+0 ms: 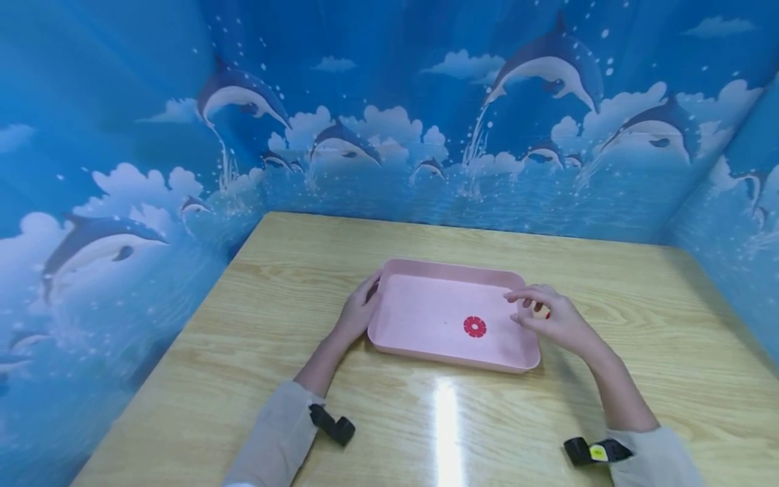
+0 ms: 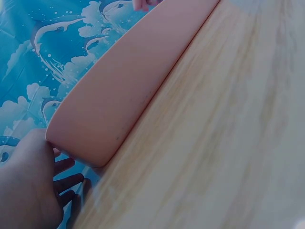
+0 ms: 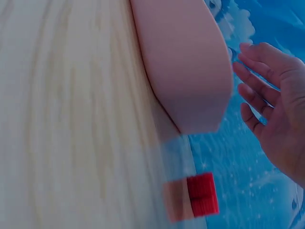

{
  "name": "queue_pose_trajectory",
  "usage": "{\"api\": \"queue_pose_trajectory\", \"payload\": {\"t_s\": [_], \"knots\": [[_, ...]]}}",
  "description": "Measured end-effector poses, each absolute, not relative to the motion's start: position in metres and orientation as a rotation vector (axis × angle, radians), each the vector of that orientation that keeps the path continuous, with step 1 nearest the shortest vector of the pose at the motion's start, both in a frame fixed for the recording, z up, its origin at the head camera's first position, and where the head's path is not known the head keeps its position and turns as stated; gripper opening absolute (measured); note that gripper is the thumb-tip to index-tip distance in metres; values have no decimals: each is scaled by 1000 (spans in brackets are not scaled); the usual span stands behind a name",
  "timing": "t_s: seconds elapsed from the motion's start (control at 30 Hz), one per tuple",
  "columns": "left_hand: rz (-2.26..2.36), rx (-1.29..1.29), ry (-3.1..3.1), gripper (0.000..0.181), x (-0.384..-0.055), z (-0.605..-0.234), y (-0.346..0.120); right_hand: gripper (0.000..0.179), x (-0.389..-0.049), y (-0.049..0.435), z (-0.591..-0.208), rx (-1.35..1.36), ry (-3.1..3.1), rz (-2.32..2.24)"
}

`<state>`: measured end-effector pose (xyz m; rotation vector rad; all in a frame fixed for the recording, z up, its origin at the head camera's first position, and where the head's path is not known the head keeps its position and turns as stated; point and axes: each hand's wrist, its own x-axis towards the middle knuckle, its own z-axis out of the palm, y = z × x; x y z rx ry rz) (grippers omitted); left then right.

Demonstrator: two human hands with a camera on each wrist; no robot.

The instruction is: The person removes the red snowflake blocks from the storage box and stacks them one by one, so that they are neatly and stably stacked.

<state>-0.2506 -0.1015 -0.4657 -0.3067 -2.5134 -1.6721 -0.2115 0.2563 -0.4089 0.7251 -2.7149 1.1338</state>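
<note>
A pink rectangular tray (image 1: pixel 426 308) lies on the table, its front wall (image 2: pixel 109 90) close in the left wrist view. Inside it, right of the middle, is a red notched disc (image 1: pixel 466 327) with a hole at its centre. My left hand (image 1: pixel 355 314) rests against the tray's left side. Over the right rim hovers my right hand (image 1: pixel 550 316), thumb and fingers apart with loosely bent fingers. A small red and tan piece (image 3: pixel 202 195) sits beside the tray's right end, apart from that hand. In the head view it shows partly behind the fingers.
The wood-grain table (image 1: pixel 292 270) extends around the tray on all sides. Blue dolphin-print curtains (image 1: pixel 389 182) stand behind the table and at both sides. Black camera straps (image 1: pixel 331 425) are on both wrists.
</note>
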Motion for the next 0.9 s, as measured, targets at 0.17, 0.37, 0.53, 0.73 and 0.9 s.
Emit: {"api": "queue_pose_trajectory", "payload": {"t_s": [0.17,0.37,0.53,0.73,0.9], "knots": [[-1673,-308,-2517,44,-250,-467,-101,30,-220,239,-414,825,-2787,1229],[-1674,-297,-2522,44,-249,-464,-102,31,-230,224,-420,963,-2828,1288],[-1681,-307,-2521,44,-249,-463,-102,31,-235,222,-427,1006,-2863,1321],[-1664,-313,-2505,43,-252,-466,-104,33,-236,220,-431,1018,-2866,1176],[-1673,-324,-2500,42,-252,-466,-102,37,-234,220,-430,1037,-2912,1024]]}}
